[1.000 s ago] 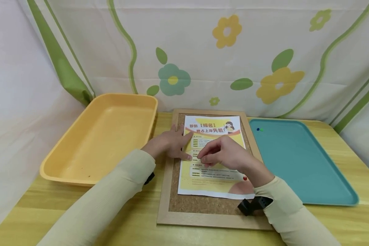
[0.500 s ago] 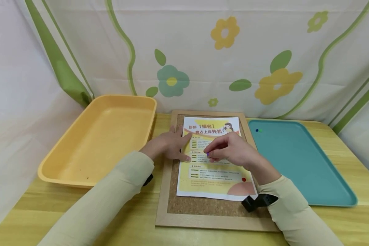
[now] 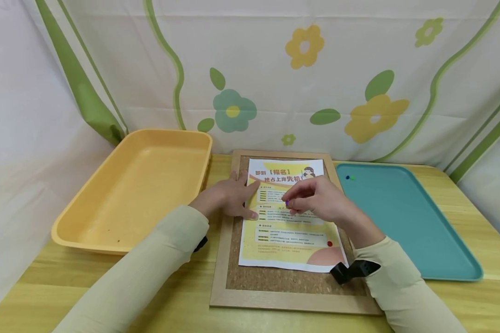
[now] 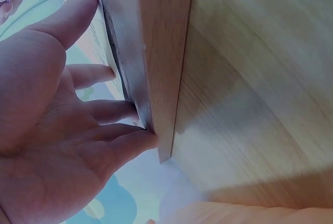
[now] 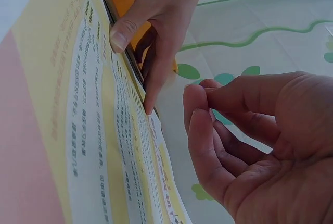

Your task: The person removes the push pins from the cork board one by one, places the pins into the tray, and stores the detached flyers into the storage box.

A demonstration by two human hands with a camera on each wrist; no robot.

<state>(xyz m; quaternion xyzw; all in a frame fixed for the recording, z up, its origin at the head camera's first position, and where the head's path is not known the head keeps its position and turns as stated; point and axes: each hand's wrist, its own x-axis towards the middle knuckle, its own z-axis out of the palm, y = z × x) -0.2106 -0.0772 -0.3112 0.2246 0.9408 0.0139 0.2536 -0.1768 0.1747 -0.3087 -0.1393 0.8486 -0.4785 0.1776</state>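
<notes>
A printed poster lies on a wood-framed cork board. My left hand rests with spread fingers on the poster's left edge and the board's frame; in the left wrist view its fingertips touch the frame. Above the middle of the sheet, my right hand pinches a small purple pushpin between thumb and fingers. The left wrist view catches the pin's thin metal point, apart from the paper. In the right wrist view the fingers hide the pushpin. A red pushpin sits at the poster's lower right.
Left of the board stands a deep yellow tray. On the right lies a flat teal tray, with a blue pin and a green pin near its far left corner. A flowered curtain hangs behind the wooden table.
My right hand has shifted slightly right and away from me over the poster, and the purple pushpin has come into sight between its fingers. The left hand stays in place.
</notes>
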